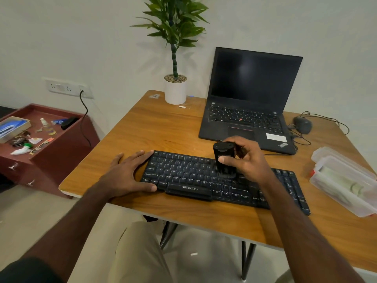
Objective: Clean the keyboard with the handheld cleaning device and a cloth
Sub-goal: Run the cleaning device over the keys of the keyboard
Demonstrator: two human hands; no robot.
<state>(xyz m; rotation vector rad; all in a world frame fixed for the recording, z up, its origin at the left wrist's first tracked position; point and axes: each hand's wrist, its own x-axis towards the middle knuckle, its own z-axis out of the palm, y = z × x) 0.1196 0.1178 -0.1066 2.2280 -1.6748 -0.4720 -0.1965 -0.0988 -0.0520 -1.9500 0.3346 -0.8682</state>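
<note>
Black cleaning device (224, 158) gripped in right hand (245, 160), on keyboard (183, 174).

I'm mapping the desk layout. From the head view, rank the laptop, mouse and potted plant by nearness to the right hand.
From the right hand:
1. Laptop, just behind it.
2. Mouse, back right.
3. Potted plant, far back left.

one keyboard (204, 180), one laptop (251, 103), one mouse (303, 124), one potted plant (175, 86), two plastic containers (344, 180)
</note>
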